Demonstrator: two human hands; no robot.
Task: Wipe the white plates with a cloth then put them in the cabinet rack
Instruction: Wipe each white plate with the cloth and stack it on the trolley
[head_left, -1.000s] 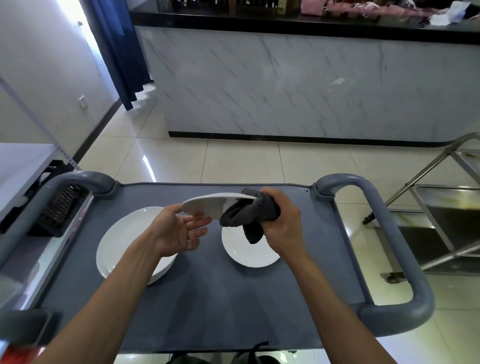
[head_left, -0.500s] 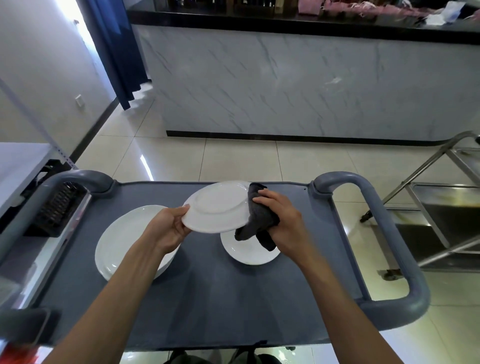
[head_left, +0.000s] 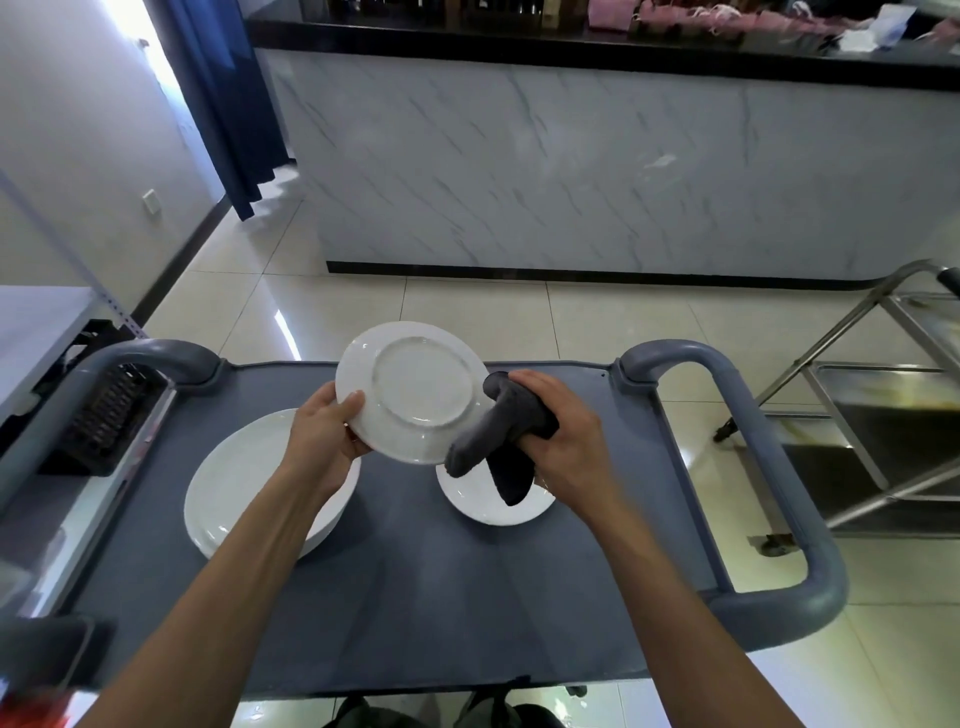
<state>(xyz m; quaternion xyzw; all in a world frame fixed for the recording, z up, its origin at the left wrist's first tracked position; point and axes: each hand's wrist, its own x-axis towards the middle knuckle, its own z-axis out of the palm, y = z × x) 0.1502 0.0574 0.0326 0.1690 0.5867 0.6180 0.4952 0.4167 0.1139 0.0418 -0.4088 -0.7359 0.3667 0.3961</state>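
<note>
- Your left hand (head_left: 324, 436) has its grip on the small white plate (head_left: 413, 391), thumb on the near rim and fingers behind it. You hold it tilted above the cart top (head_left: 415, 571), underside and foot ring facing you, over the middle of the far edge.
- Your right hand (head_left: 558, 431) has its grip closed around the dark grey cloth (head_left: 493, 436). The bunched cloth touches the right rim of the held plate, and two loose ends hang down from your fist.
- A second small plate (head_left: 493, 506) lies flat on the cart top, right of centre, directly under the hanging cloth. It holds nothing.
- A large white plate (head_left: 244, 483) lies flat toward the left edge of the cart top, partly hidden by your left wrist. It looks like more than one plate stacked, though you cannot tell how many. Nothing lies in it.
- The cart has rounded grey handles, one at the left edge (head_left: 150, 358) and one at the right edge (head_left: 779, 467).
- A black rack-like object (head_left: 104, 421) sits just beside the cart's far left corner; its contents cannot be made out.
- A steel trolley (head_left: 872, 415) stands on the tiled floor to the right, well apart from the plates.
</note>
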